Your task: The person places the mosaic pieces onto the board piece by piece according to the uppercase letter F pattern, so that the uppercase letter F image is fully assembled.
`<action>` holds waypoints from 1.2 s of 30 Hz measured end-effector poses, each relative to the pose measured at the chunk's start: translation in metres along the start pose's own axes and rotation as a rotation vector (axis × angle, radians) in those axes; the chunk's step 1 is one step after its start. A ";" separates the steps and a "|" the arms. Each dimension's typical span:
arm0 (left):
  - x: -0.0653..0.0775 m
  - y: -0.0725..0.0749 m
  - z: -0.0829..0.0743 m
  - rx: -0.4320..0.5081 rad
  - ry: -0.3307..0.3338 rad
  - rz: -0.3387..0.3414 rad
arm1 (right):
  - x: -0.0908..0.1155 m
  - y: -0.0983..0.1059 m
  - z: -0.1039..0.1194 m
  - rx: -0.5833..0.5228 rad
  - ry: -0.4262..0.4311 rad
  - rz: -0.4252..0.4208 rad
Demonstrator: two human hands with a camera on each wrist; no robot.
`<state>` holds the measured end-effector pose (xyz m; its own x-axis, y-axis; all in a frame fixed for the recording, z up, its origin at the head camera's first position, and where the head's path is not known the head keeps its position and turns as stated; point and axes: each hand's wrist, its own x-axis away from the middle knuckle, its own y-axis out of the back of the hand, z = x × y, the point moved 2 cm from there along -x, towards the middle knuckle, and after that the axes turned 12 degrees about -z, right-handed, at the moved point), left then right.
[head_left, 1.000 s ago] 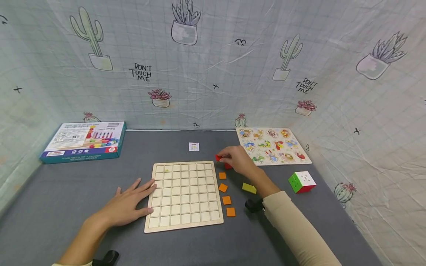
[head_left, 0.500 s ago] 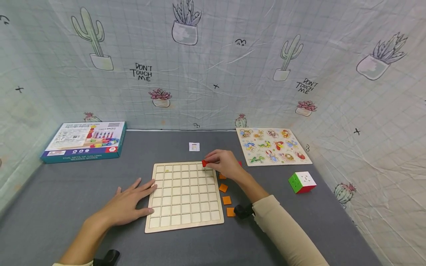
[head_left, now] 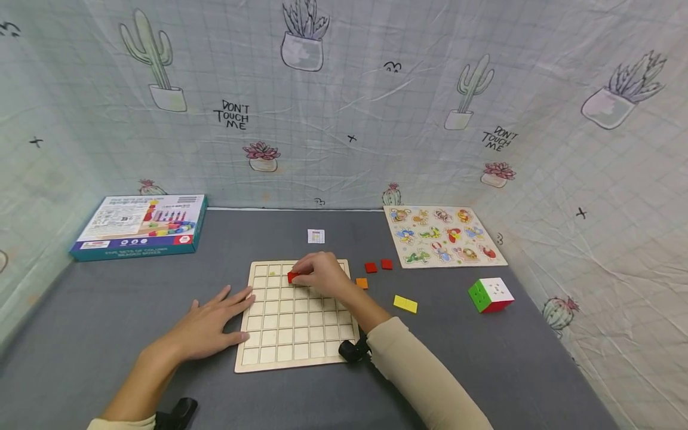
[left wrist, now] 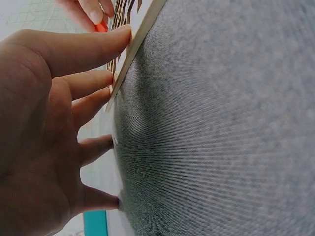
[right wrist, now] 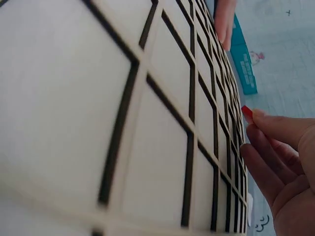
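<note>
The red tile [head_left: 292, 278] is partly covered by the right hand [head_left: 322, 275], the near right corner of the board [head_left: 285, 336] is hidden by the wrist camera [head_left: 350, 351], the far card [head_left: 316, 236] is printed too small to be read, and the left sleeve [head_left: 120, 424] is cut off by the edge.

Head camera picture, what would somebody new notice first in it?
Probably the pale gridded board in the middle of the table, where the right hand pinches a red piece over the far rows and the left hand touches the left edge. The green, white and red cube at the right likely comes next, then the teal-edged box at back left.
</note>
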<state>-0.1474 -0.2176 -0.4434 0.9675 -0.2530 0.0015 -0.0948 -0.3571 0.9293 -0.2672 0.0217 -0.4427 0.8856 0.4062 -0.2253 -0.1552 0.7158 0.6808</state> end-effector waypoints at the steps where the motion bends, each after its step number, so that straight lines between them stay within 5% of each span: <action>1: 0.000 0.000 0.000 0.004 0.002 0.003 | -0.001 -0.003 0.001 0.010 -0.002 -0.003; 19: -0.004 0.001 -0.003 0.003 0.012 0.012 | -0.002 -0.015 0.007 0.126 -0.011 0.000; 36: -0.004 0.002 0.000 0.001 -0.005 0.000 | -0.002 -0.020 0.009 0.126 -0.025 -0.019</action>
<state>-0.1511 -0.2169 -0.4416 0.9662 -0.2576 -0.0009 -0.0947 -0.3585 0.9287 -0.2617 0.0018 -0.4495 0.8988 0.3775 -0.2228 -0.0831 0.6458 0.7590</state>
